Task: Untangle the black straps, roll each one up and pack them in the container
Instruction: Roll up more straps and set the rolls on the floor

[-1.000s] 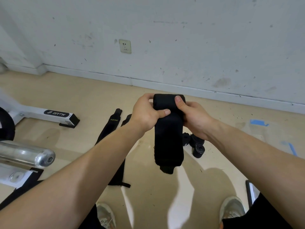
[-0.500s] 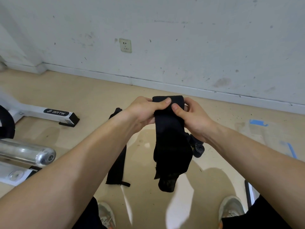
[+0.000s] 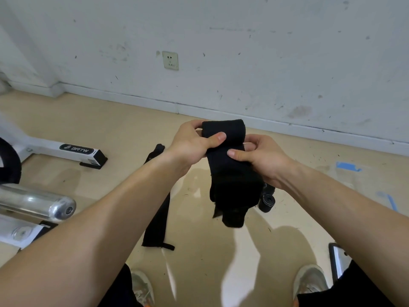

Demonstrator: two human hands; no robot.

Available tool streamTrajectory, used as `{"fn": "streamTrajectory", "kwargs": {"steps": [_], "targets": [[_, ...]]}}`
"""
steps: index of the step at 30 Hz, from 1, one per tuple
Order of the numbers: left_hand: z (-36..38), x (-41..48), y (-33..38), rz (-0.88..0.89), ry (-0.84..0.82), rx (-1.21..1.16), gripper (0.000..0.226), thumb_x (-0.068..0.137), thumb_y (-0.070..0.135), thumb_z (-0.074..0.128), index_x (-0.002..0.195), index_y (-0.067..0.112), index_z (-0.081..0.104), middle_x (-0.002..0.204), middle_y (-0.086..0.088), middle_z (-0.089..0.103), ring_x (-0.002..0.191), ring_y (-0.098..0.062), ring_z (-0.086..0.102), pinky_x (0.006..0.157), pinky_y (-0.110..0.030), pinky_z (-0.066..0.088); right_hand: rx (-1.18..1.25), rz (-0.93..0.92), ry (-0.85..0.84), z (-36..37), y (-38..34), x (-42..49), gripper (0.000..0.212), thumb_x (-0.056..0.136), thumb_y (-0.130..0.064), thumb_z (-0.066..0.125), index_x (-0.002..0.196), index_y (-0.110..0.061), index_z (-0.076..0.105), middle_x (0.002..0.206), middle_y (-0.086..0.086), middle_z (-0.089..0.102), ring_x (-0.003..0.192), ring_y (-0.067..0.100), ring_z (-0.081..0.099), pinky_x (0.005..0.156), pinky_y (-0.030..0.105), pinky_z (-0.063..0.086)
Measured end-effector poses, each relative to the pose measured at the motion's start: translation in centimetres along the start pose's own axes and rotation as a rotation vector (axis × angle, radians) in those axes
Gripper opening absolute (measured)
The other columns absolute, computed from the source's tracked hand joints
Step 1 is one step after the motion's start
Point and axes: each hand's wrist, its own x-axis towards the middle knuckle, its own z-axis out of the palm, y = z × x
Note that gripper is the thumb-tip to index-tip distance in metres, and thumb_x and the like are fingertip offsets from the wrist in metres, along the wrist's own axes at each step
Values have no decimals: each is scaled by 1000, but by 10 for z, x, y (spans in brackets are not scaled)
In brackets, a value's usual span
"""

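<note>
- Now, both hands work above the beige floor (image 3: 115,129), and a wide black fabric strap (image 3: 232,180) is between them.
- Left hand (image 3: 190,144) is curled around the rolled top of this strap, with the thumb pressed on the front.
- Right hand (image 3: 264,158) pinches the strap just below the roll; the loose end hangs down, crumpled.
- Small rolled straps (image 3: 268,201) lie on the floor under the right wrist, cylinder shaped.
- Another flat strap (image 3: 157,218) lies stretched out on the glossy floor.
- I cannot tell which thing is the container.
</note>
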Motion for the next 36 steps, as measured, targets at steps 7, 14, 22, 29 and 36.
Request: {"fn": "streamTrajectory", "kwargs": {"steps": [7, 14, 22, 29, 36], "targets": [[3, 1, -13, 276, 58, 326, 46, 81, 14, 86, 114, 27, 57, 113, 4, 67, 111, -16, 64, 97, -38, 56, 13, 12, -90, -1, -10, -5, 28, 90, -3, 67, 117, -10, 69, 90, 8, 75, 79, 21, 73, 65, 27, 57], [11, -4, -12, 342, 28, 380, 50, 80, 13, 87, 117, 25, 56, 114, 6, 66, 95, -18, 68, 85, -32, 59, 40, -21, -53, 1, -13, -7, 40, 99, -46, 57, 115, -12, 69, 97, 6, 77, 90, 23, 75, 77, 34, 58], [4, -2, -9, -15, -107, -19, 57, 78, 7, 87, 128, 9, 61, 107, -12, 77, 99, -25, 76, 87, -37, 62, 33, -93, 12, 3, -14, -10, 22, 101, -31, 61, 118, -18, 65, 108, 6, 76, 97, 24, 75, 81, 35, 62], [2, -7, -2, -127, -225, -214, 42, 85, 0, 78, 125, 2, 66, 113, -15, 76, 102, -26, 76, 78, -25, 60, -12, -141, 20, 3, -15, -11, 28, 100, -25, 63, 126, -17, 59, 97, 7, 76, 87, 24, 76, 71, 32, 62], [6, -10, 5, -115, -210, -252, 42, 92, 33, 73, 116, -1, 72, 99, -8, 78, 97, -21, 76, 79, -25, 60, -3, -173, -23, 1, -9, -11, 32, 97, -20, 67, 128, -21, 57, 99, 11, 76, 91, 29, 75, 73, 36, 61]]}}
